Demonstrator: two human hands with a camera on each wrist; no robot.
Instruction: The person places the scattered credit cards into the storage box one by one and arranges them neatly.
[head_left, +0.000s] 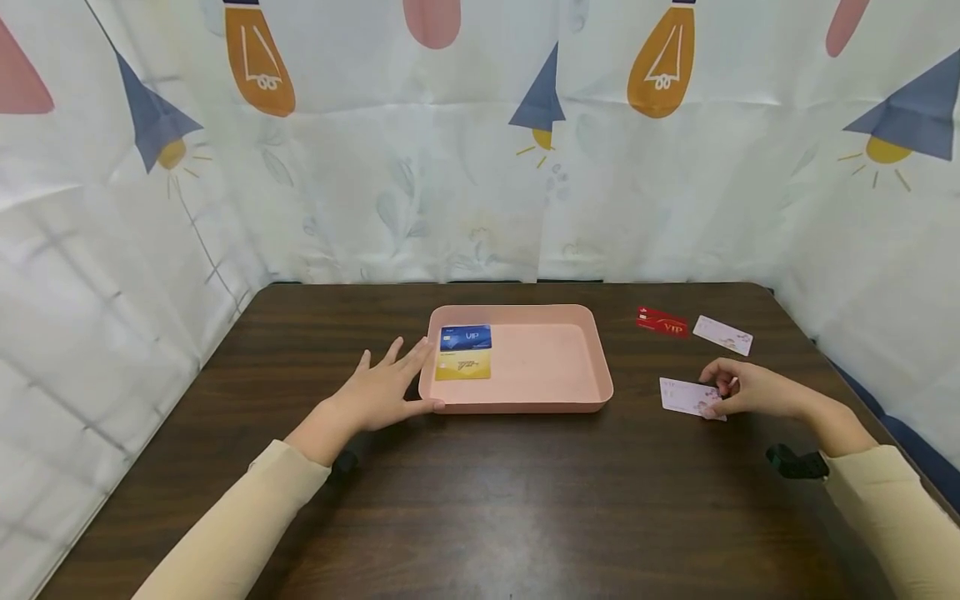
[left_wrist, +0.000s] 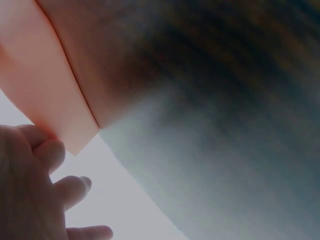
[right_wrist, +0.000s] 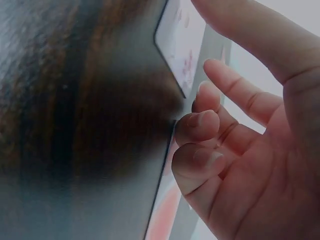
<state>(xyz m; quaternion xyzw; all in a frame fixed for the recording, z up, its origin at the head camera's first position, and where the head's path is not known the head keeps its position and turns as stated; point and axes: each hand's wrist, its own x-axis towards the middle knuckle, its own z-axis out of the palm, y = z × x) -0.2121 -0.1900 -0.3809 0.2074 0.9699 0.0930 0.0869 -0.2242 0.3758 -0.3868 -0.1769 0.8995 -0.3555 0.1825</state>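
Note:
My left hand (head_left: 382, 392) lies against the left end of a pink tray (head_left: 525, 408), fingers spread and thumb at the front left corner. In the left wrist view its fingers touch the tray wall (left_wrist: 50, 75). Inside the tray, at its left side, a blue VIP card (head_left: 466, 337) lies above a yellow card (head_left: 463, 365). To the right, my right hand (head_left: 750, 392) holds a white card with a pink flower print (head_left: 684, 396) by its right end, thumb at the near edge and bent fingers at the far edge. The card's right end is partly hidden.
Behind the right hand, a red VIP card (head_left: 662, 322) and a second white card (head_left: 723, 335) lie on the dark wooden table (head_left: 487, 500). A printed cloth (head_left: 480, 208) hangs behind the table and along both sides.

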